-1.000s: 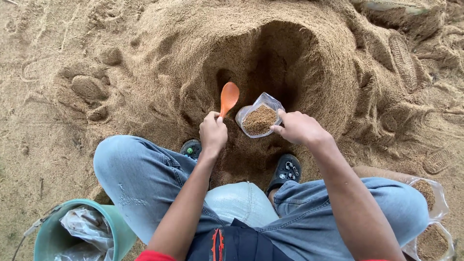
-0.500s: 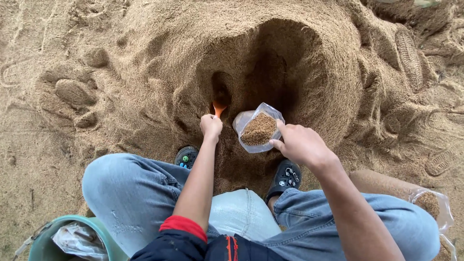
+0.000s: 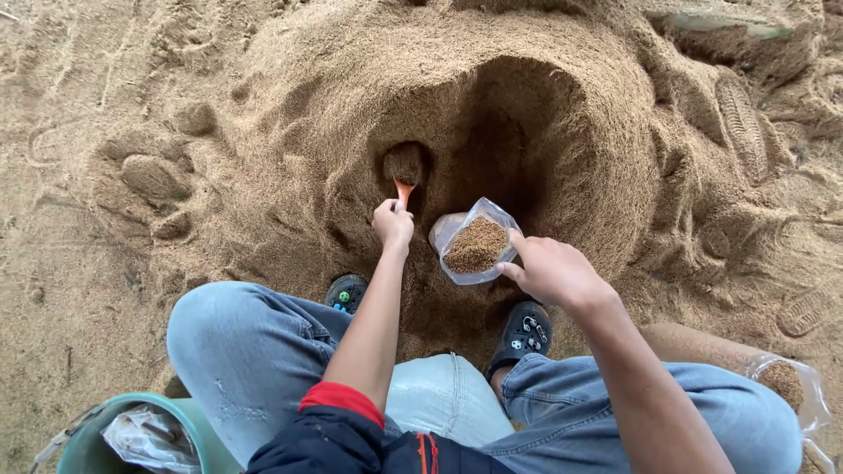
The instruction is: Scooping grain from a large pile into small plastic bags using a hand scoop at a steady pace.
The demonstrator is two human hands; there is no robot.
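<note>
Clear bag holds brown grain; right hand grips it.

Site: outdoors, open sandy ground, no floor or walls in view. A scooped-out hollow cuts into a loose tan mound (grain size too fine to tell sand from husk), and shoe-tread prints mark the surface around it. Reads as a dig or sampling spot.

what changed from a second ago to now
The left hand pushed the orange scoop forward from beside the bag into the sand wall, so its bowl is now buried. The right hand kept holding the part-filled bag open in the same spot.
</note>
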